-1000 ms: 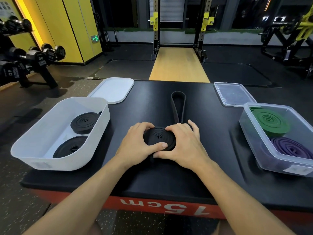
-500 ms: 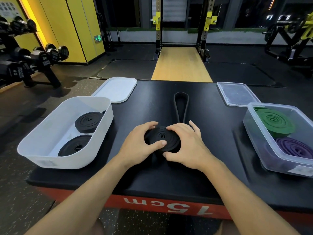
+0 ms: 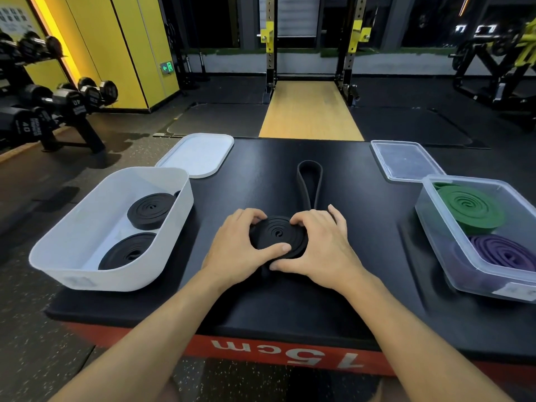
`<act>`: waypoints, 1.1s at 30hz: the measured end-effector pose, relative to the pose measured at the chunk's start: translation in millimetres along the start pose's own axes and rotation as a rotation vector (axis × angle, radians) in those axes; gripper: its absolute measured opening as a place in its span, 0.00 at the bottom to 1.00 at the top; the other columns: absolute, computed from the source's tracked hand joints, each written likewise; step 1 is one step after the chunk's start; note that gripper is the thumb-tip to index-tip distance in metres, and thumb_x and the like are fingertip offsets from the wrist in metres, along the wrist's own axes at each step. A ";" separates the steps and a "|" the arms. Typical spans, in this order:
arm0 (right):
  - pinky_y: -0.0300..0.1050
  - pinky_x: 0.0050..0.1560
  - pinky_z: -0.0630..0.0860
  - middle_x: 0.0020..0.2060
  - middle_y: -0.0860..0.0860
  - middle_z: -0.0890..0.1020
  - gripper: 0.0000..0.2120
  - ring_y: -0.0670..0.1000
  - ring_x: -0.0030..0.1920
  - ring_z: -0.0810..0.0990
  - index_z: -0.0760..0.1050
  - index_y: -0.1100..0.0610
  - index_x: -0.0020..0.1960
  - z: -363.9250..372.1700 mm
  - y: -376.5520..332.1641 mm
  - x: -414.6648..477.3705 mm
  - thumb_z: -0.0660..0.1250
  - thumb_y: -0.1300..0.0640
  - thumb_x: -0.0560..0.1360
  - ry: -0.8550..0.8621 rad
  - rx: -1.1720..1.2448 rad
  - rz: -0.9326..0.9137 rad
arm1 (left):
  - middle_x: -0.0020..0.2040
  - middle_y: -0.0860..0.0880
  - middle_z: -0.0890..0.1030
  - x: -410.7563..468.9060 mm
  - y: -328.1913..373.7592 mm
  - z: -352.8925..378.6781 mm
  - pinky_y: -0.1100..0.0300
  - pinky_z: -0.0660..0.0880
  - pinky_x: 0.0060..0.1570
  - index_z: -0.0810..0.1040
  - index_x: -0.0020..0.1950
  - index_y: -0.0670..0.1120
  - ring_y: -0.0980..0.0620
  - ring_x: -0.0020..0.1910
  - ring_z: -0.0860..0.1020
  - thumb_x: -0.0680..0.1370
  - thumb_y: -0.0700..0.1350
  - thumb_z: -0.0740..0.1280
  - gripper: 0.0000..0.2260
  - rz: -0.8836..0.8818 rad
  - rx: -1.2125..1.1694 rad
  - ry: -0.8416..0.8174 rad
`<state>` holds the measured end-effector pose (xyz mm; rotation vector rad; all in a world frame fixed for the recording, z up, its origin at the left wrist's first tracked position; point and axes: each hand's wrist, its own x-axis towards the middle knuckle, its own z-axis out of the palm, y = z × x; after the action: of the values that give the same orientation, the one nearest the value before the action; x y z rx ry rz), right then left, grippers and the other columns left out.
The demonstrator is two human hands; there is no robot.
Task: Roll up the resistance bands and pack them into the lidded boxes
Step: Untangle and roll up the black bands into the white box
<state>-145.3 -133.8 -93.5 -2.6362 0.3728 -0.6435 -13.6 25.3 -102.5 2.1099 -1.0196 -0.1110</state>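
Note:
A black resistance band [image 3: 277, 235] lies partly rolled into a flat coil at the middle of the black platform; its unrolled loop [image 3: 309, 181] stretches away from me. My left hand [image 3: 237, 250] grips the coil from the left, thumb across its near edge. My right hand [image 3: 322, 248] grips it from the right, fingers curled over its far edge. The white box [image 3: 72, 256] on the left holds two rolled black bands [image 3: 150, 210]. The clear box [image 3: 435, 227] on the right holds a green roll [image 3: 470, 208] and a purple roll [image 3: 504, 252].
A white lid [image 3: 197, 155] lies behind the white box and a clear lid [image 3: 406, 161] behind the clear box. The platform's red front edge [image 3: 287, 355] is just below my forearms. A dumbbell rack [image 3: 58, 105] stands on the floor at far left.
The coil has grown a little and the free loop has shortened toward me. Both hands have kept their hold while shifting around the coil.

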 end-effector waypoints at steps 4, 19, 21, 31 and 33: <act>0.52 0.81 0.45 0.50 0.39 0.73 0.42 0.43 0.59 0.70 0.72 0.47 0.60 0.6 -3.9 -0.2 0.66 0.18 0.58 0.030 -0.105 -0.004 | 0.59 0.64 0.78 0.4 -1.5 -3.3 0.64 0.72 0.60 0.76 0.63 0.59 0.63 0.62 0.74 0.69 0.62 0.80 0.26 -0.015 -0.084 -0.008; 0.48 0.80 0.34 0.72 0.39 0.69 0.40 0.36 0.75 0.61 0.64 0.46 0.75 -3.5 1.0 -4.8 0.64 0.40 0.64 -0.151 0.059 -0.069 | 0.64 0.72 0.74 8.0 -8.0 -9.7 0.45 0.38 0.81 0.77 0.69 0.62 0.69 0.72 0.68 0.76 0.59 0.75 0.22 0.037 -0.062 -0.173; 0.46 0.79 0.33 0.68 0.37 0.71 0.39 0.37 0.72 0.65 0.65 0.46 0.74 -3.4 0.8 -3.9 0.66 0.40 0.64 -0.132 0.057 -0.065 | 0.67 0.68 0.75 5.7 -6.2 -9.7 0.44 0.39 0.81 0.74 0.73 0.61 0.67 0.73 0.67 0.76 0.61 0.73 0.25 0.034 -0.069 -0.160; 0.52 0.81 0.41 0.54 0.39 0.71 0.40 0.43 0.63 0.70 0.72 0.47 0.65 3.0 0.9 0.7 0.70 0.24 0.61 0.015 -0.059 -0.026 | 0.60 0.64 0.74 3.9 1.2 -0.6 0.50 0.70 0.69 0.74 0.69 0.61 0.58 0.64 0.72 0.65 0.77 0.68 0.36 0.033 0.009 -0.053; 0.52 0.81 0.41 0.53 0.41 0.70 0.43 0.45 0.62 0.69 0.71 0.47 0.65 3.7 0.0 0.7 0.67 0.20 0.59 0.017 -0.092 -0.007 | 0.60 0.64 0.74 4.5 0.5 0.2 0.51 0.71 0.68 0.73 0.69 0.60 0.58 0.64 0.72 0.64 0.77 0.69 0.38 0.030 0.015 -0.041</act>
<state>-142.8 -132.9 -96.3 -2.7219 0.4084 -0.6668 -11.0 21.9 -101.1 2.1124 -1.0790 -0.1332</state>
